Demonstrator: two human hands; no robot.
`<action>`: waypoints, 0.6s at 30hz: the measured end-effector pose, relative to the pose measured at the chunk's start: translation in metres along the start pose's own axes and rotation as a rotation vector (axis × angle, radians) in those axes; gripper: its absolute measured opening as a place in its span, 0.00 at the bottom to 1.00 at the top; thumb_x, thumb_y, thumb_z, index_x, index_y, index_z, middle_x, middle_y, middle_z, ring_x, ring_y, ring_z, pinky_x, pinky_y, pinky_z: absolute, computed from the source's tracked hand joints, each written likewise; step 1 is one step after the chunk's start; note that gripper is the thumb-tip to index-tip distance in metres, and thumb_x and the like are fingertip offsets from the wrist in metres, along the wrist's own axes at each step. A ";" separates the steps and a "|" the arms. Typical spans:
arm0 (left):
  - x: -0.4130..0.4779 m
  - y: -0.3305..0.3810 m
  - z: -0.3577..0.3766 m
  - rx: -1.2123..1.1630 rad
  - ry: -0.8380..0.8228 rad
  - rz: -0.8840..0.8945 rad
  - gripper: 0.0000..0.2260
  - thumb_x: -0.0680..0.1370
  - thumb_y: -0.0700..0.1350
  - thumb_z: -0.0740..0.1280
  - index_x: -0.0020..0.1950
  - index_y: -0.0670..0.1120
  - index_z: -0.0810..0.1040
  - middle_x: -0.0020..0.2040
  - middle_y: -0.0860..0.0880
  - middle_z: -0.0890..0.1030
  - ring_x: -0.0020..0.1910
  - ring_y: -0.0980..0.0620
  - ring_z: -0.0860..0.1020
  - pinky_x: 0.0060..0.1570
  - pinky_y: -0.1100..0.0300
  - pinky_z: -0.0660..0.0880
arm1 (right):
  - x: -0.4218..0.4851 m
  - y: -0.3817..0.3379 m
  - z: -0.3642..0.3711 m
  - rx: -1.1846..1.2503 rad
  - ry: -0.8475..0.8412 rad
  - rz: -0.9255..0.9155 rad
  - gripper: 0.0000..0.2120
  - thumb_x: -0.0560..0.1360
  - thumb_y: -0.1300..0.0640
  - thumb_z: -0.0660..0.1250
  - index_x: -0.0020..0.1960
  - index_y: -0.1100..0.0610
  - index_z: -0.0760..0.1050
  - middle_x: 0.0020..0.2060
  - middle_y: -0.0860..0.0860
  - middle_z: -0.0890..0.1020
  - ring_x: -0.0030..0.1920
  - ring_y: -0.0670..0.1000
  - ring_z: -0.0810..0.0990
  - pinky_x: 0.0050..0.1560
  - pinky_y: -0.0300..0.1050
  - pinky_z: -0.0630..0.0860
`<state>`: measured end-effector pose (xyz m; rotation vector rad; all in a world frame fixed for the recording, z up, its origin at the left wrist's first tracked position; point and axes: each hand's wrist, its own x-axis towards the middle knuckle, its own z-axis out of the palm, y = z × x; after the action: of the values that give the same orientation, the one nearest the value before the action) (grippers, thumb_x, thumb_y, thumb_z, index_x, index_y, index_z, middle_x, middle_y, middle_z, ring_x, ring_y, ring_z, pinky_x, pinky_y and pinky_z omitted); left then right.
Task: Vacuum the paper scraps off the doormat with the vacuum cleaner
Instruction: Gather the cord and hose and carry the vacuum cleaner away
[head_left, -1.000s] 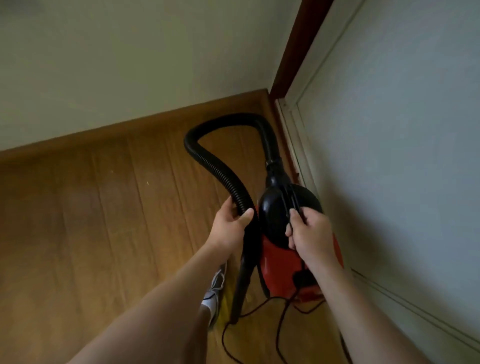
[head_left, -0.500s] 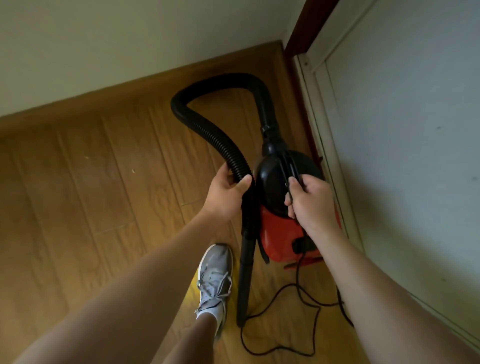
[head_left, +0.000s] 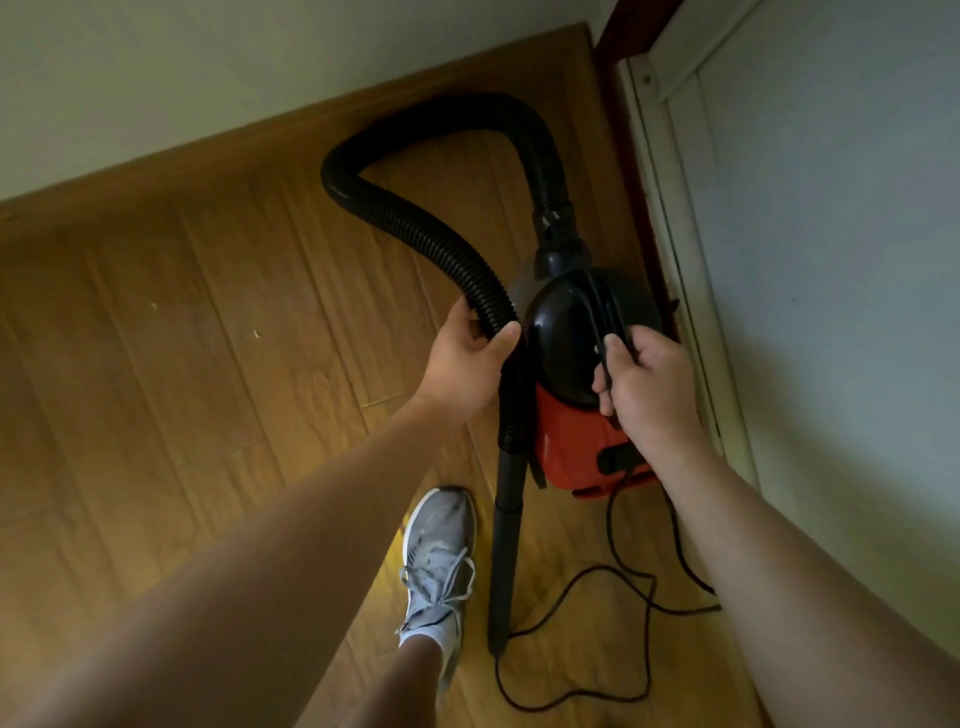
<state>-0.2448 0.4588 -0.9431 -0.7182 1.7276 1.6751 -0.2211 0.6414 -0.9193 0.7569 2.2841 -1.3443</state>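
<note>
A small red and black vacuum cleaner (head_left: 571, 436) hangs above the wooden floor near the right wall. My right hand (head_left: 647, 387) is closed on its black carry handle. My left hand (head_left: 467, 358) grips the ribbed black hose (head_left: 415, 234), which loops up from the front of the vacuum and comes back down. Below my left hand the hose continues as a rigid black tube (head_left: 504, 561) whose tip is near the floor. No doormat and no heap of paper scraps are in view; two tiny pale specks (head_left: 254, 333) lie on the floor at the left.
The black power cord (head_left: 613, 623) trails in loops on the floor under the vacuum. My grey sneaker (head_left: 439, 561) stands just left of the tube. A pale wall with a wooden skirting board (head_left: 260, 135) runs across the back. A white door and frame (head_left: 675, 208) stand at the right.
The view has tipped downward, so my foot, the cord and more floor show. Both hands keep their holds on hose and handle.
</note>
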 end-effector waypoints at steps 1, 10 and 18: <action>0.000 -0.002 0.001 0.003 0.010 0.000 0.19 0.83 0.46 0.67 0.73 0.50 0.70 0.59 0.53 0.81 0.58 0.52 0.82 0.59 0.50 0.81 | -0.003 0.005 -0.001 -0.002 -0.020 0.004 0.15 0.83 0.56 0.58 0.41 0.59 0.75 0.29 0.54 0.79 0.24 0.51 0.75 0.29 0.46 0.73; -0.016 -0.023 0.016 0.054 0.040 0.036 0.20 0.82 0.48 0.68 0.73 0.53 0.68 0.61 0.54 0.80 0.63 0.50 0.80 0.61 0.47 0.80 | -0.024 0.032 -0.011 0.050 -0.086 -0.008 0.11 0.84 0.57 0.58 0.46 0.57 0.75 0.32 0.56 0.79 0.28 0.51 0.76 0.35 0.50 0.77; -0.022 -0.031 0.023 0.073 0.101 0.082 0.23 0.81 0.50 0.69 0.74 0.53 0.67 0.59 0.52 0.82 0.59 0.50 0.82 0.58 0.45 0.82 | -0.023 0.037 -0.014 0.046 -0.086 -0.071 0.11 0.84 0.56 0.58 0.46 0.52 0.75 0.33 0.53 0.79 0.28 0.50 0.78 0.36 0.51 0.79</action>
<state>-0.2054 0.4799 -0.9471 -0.7182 1.9022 1.6459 -0.1804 0.6625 -0.9248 0.6261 2.2390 -1.4373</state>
